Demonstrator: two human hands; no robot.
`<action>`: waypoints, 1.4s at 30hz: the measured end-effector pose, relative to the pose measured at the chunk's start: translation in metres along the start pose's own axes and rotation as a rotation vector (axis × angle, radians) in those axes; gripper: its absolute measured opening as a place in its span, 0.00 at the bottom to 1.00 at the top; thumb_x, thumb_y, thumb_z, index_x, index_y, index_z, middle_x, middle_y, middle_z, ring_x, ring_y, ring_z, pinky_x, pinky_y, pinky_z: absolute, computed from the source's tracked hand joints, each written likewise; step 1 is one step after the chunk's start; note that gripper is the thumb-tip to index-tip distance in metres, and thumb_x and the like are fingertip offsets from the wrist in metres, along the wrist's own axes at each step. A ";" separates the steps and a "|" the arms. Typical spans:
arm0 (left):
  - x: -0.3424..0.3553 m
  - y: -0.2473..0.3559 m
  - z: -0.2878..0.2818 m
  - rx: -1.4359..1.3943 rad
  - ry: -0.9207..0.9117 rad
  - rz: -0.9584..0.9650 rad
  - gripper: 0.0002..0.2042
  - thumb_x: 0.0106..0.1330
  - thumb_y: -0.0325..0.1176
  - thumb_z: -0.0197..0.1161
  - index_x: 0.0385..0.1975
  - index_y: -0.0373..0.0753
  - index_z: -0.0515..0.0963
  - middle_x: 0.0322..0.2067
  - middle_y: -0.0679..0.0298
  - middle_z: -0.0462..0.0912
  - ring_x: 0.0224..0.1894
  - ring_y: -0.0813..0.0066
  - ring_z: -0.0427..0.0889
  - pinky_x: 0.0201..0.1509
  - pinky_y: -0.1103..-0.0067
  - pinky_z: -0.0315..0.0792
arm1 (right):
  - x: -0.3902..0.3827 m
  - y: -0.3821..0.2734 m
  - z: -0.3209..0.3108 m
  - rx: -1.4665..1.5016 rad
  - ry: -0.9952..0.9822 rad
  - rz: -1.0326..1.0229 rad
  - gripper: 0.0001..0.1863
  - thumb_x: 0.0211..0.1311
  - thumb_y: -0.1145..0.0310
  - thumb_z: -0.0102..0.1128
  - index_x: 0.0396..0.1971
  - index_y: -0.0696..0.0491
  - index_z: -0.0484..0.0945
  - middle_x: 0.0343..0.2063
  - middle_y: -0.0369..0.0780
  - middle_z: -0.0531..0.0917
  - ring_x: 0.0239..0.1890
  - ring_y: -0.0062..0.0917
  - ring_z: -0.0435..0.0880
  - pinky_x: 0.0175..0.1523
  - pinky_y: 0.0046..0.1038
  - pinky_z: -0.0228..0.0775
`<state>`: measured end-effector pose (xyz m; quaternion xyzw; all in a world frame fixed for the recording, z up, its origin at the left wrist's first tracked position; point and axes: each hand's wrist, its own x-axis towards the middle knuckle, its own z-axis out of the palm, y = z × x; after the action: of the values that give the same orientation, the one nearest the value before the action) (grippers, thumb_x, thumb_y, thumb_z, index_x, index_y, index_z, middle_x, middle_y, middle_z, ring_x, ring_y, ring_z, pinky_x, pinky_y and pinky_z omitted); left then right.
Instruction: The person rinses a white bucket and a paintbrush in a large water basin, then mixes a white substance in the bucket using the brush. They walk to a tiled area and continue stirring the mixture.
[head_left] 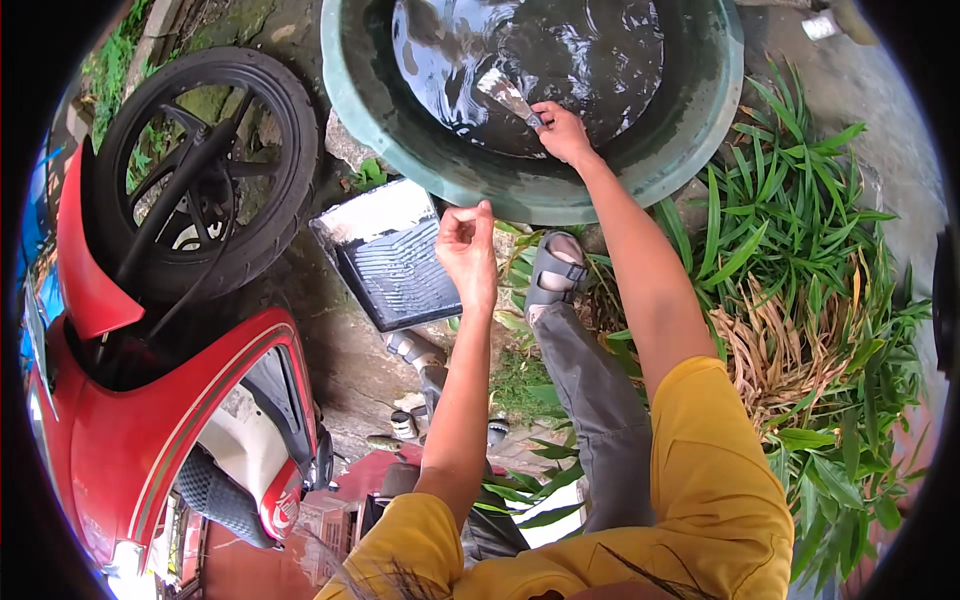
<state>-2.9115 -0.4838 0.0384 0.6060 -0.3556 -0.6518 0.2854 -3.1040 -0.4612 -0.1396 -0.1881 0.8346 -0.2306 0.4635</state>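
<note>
My right hand (562, 133) grips the handle of a paint-smeared scraper (505, 92), its flat blade pointing up-left inside a big green plastic tub (350, 90) of dark, rippled water (600, 60). I cannot tell if the blade is wet or under the surface. My left hand (467, 248) has its fingers curled near the front rim of the tub; whatever they may hold is hidden. Just left of that hand a dark paint tray (395, 285) with a ribbed slope and white paint residue lies tilted on the ground.
A red motorbike (120, 430) with its black front wheel (215, 170) stands close on the left. Leafy plants (760, 180) and dry leaves (775, 370) crowd the right, beside grey pavement. My sandalled feet (555, 270) are on uneven ground below the tub.
</note>
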 end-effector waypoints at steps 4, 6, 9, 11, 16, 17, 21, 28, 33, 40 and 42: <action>-0.011 -0.007 -0.026 -0.006 0.087 0.004 0.07 0.58 0.20 0.60 0.30 0.39 0.68 0.27 0.72 0.70 0.28 0.90 0.66 0.34 0.90 0.61 | 0.002 0.007 -0.008 -0.045 0.332 -0.152 0.12 0.51 0.69 0.60 0.37 0.54 0.77 0.27 0.39 0.82 0.27 0.29 0.82 0.35 0.27 0.73; -0.013 -0.021 -0.042 0.020 0.123 0.037 0.12 0.56 0.18 0.59 0.34 0.40 0.66 0.27 0.72 0.67 0.28 0.89 0.68 0.35 0.89 0.63 | 0.004 -0.029 -0.043 0.628 0.247 0.221 0.09 0.57 0.67 0.57 0.29 0.59 0.76 0.19 0.37 0.79 0.18 0.23 0.77 0.25 0.23 0.71; -0.014 -0.018 -0.033 -0.034 0.089 0.040 0.06 0.58 0.20 0.58 0.30 0.37 0.68 0.25 0.72 0.70 0.25 0.90 0.66 0.31 0.91 0.62 | 0.036 -0.047 -0.146 1.293 0.316 0.141 0.09 0.62 0.68 0.52 0.29 0.58 0.75 0.19 0.35 0.74 0.20 0.21 0.73 0.26 0.21 0.70; -0.008 -0.004 -0.011 -0.068 0.029 0.057 0.05 0.58 0.21 0.58 0.28 0.36 0.69 0.25 0.70 0.73 0.24 0.89 0.69 0.31 0.89 0.67 | 0.049 -0.069 -0.220 1.432 0.230 -0.088 0.07 0.63 0.72 0.49 0.36 0.61 0.72 0.28 0.40 0.76 0.29 0.25 0.75 0.35 0.25 0.72; 0.021 0.038 0.108 -0.077 -0.145 0.028 0.07 0.58 0.22 0.60 0.36 0.32 0.74 0.28 0.67 0.77 0.28 0.85 0.74 0.34 0.87 0.69 | 0.021 -0.117 -0.314 1.629 -0.072 -0.366 0.12 0.60 0.74 0.53 0.42 0.65 0.70 0.36 0.45 0.76 0.38 0.29 0.78 0.45 0.26 0.75; 0.029 0.042 0.133 -0.091 -0.209 0.038 0.07 0.59 0.24 0.59 0.36 0.31 0.75 0.28 0.66 0.77 0.28 0.84 0.74 0.34 0.86 0.71 | 0.008 -0.125 -0.319 1.630 -0.160 -0.354 0.15 0.58 0.74 0.55 0.43 0.66 0.69 0.35 0.45 0.77 0.38 0.28 0.78 0.46 0.24 0.76; 0.041 0.071 0.230 -0.231 -0.396 -0.090 0.09 0.64 0.30 0.54 0.37 0.31 0.75 0.28 0.63 0.79 0.28 0.81 0.77 0.37 0.84 0.73 | -0.042 -0.121 -0.325 0.813 0.197 -0.087 0.13 0.58 0.71 0.56 0.42 0.61 0.74 0.30 0.39 0.79 0.34 0.20 0.78 0.40 0.18 0.72; 0.051 0.097 0.327 -0.341 -0.756 -0.499 0.21 0.71 0.39 0.35 0.55 0.32 0.63 0.55 0.51 0.68 0.56 0.64 0.69 0.58 0.73 0.63 | -0.137 -0.189 -0.368 -0.032 1.103 -0.567 0.24 0.43 0.61 0.70 0.42 0.54 0.76 0.25 0.40 0.79 0.26 0.19 0.76 0.28 0.26 0.68; 0.057 0.099 0.362 -0.429 -0.816 -0.535 0.21 0.71 0.40 0.35 0.56 0.32 0.62 0.54 0.50 0.67 0.51 0.62 0.71 0.56 0.72 0.65 | -0.130 -0.235 -0.407 -0.589 0.748 -0.498 0.14 0.48 0.65 0.63 0.28 0.62 0.76 0.17 0.46 0.75 0.21 0.34 0.75 0.26 0.30 0.66; 0.060 0.084 0.372 -0.493 -0.839 -0.577 0.20 0.71 0.38 0.33 0.54 0.31 0.63 0.52 0.50 0.67 0.50 0.62 0.71 0.57 0.70 0.66 | -0.139 -0.245 -0.425 -0.611 0.445 -0.477 0.17 0.44 0.65 0.64 0.19 0.66 0.74 0.15 0.55 0.72 0.22 0.47 0.76 0.27 0.38 0.66; 0.069 0.079 0.371 -0.499 -0.810 -0.588 0.20 0.71 0.38 0.33 0.54 0.31 0.63 0.52 0.50 0.68 0.50 0.62 0.71 0.56 0.70 0.66 | -0.132 -0.243 -0.422 -0.646 0.430 -0.550 0.16 0.45 0.65 0.65 0.24 0.65 0.75 0.16 0.54 0.73 0.22 0.44 0.76 0.28 0.37 0.65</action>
<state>-3.2913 -0.5417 0.0665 0.2950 -0.0877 -0.9491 0.0671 -3.3767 -0.5027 0.2832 -0.4845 0.8599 -0.1071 0.1197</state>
